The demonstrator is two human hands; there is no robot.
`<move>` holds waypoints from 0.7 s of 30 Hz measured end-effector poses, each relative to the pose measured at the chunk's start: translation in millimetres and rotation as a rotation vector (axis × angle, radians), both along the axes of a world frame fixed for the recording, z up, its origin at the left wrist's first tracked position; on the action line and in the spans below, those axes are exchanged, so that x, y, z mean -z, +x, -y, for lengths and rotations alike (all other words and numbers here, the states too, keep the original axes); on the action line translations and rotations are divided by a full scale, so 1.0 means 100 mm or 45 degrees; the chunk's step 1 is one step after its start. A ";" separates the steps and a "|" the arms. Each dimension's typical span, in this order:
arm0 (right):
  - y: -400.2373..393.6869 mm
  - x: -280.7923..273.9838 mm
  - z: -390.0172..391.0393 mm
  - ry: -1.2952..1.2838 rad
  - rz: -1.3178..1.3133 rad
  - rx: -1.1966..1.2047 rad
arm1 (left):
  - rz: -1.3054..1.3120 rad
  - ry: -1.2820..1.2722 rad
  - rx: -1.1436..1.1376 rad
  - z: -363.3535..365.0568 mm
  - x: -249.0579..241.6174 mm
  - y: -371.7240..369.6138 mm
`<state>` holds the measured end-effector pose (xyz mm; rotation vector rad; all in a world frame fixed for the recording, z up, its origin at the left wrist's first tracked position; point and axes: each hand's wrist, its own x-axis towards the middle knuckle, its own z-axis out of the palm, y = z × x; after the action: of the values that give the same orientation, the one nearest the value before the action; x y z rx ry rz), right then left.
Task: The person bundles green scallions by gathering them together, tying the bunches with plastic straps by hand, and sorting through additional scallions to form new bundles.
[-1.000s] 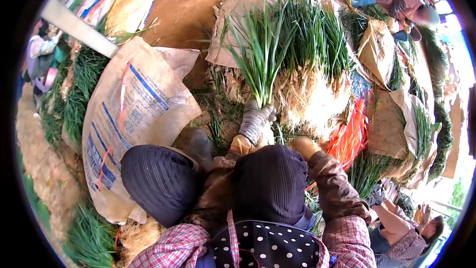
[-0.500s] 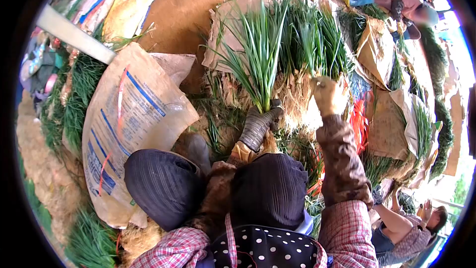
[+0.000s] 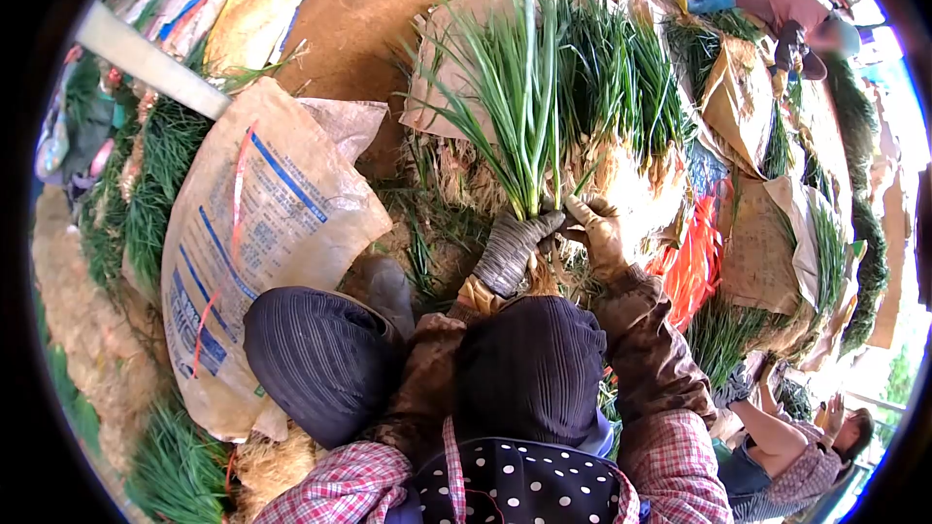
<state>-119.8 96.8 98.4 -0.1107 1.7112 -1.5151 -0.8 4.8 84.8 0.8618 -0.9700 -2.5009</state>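
Note:
My left hand [image 3: 515, 247], in a dark grey ribbed glove, is closed around the base of a bunch of green onions [image 3: 524, 126]. The leaves stand up and fan away from me, and pale roots [image 3: 542, 277] hang below the fist. My right hand [image 3: 597, 233], in a dirty tan glove, is at the bunch's right side, close to my left fingers. Its fingers are bent together, with a short green leaf rising beside them; the fingertips are partly hidden. Just beyond stands a dense row of green onions [image 3: 621, 78] with straw-coloured roots facing me.
A printed paper sack [image 3: 262, 233] lies at my left, near a pale bar [image 3: 146, 63]. Red plastic ties [image 3: 694, 262] hang at the right. More onions and sacks [image 3: 752, 243] lie beyond. Two other people [image 3: 796, 24] are at the right, one far, one near.
My right hand has come down and left from the root ends of the row to the bunch in my left hand. My left hand stays nearly in place, still gripping.

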 end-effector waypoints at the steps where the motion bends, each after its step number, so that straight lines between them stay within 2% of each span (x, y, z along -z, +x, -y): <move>1: 0.02 0.07 -0.02 0.114 -0.119 0.021 | 0.037 -0.092 -0.005 0.01 -0.04 0.00; 4: -0.04 0.30 0.11 -0.019 -0.829 -0.107 | 0.208 -0.344 0.065 0.08 0.05 -0.03; 5: -0.03 0.32 0.11 0.163 -1.210 -0.198 | 0.229 -0.388 0.048 0.07 0.09 -0.05; 6: -0.28 0.59 0.14 0.279 -1.380 -0.153 | 0.250 -0.433 0.030 0.08 0.07 -0.05; 7: -0.76 1.10 0.17 0.397 -1.548 -0.105 | 0.363 -0.364 0.042 0.12 -0.24 0.01; 9: -1.29 1.35 0.26 0.851 -1.880 -0.297 | 0.333 -0.361 -0.002 0.11 -0.12 0.01; 11: -1.05 0.57 0.34 1.056 -1.711 -0.361 | 0.280 -0.347 -0.026 0.12 -0.07 0.00; 12: -0.96 0.20 0.45 1.128 -1.567 -0.383 | 0.373 -0.276 0.034 0.16 -0.11 0.04; 13: -0.89 -0.14 0.58 1.185 -1.398 -0.393 | 0.328 -0.281 -0.041 0.15 -0.05 0.02; 14: -0.81 -0.50 0.72 1.283 -1.069 -0.371 | 0.282 -0.288 -0.114 0.13 0.01 0.00; 15: -0.81 -0.68 0.78 1.296 -0.942 -0.416 | 0.351 -0.277 -0.033 0.16 -0.02 0.01; 17: -0.94 -0.69 0.79 1.268 -0.969 -0.501 | 0.492 -0.253 0.127 0.24 -0.10 0.06; 20: -1.46 -0.12 0.47 0.598 -0.759 -0.283 | 0.114 -0.086 -0.190 0.15 0.18 0.00; 21: -1.78 0.14 0.24 0.456 -0.779 -0.145 | -0.002 0.053 -0.197 0.16 0.10 0.04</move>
<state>-297.5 72.9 84.0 -0.5163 2.3846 -1.1274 2.8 -11.3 74.5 0.9114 -0.8206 -2.3976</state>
